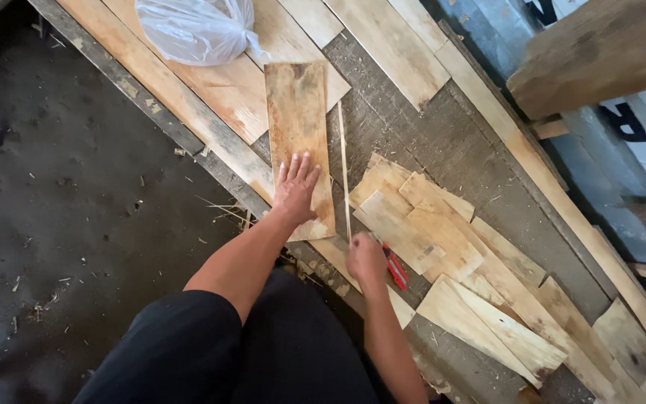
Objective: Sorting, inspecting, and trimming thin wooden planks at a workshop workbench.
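Observation:
My left hand (296,188) lies flat, fingers spread, on a narrow rectangular plywood piece (298,123) that rests on the workbench. A thin wooden sliver (344,168) stands off the piece's right edge. My right hand (365,259) is closed around a red-handled cutter (395,268) at the near end of that sliver. Only part of the red handle shows past my fist.
A pile of cut plywood pieces (443,247) lies to the right on the grey bench top (443,142). A knotted clear plastic bag (197,28) sits at the far end. Long boards (218,90) run diagonally. Dark floor (61,187) with scraps is on the left.

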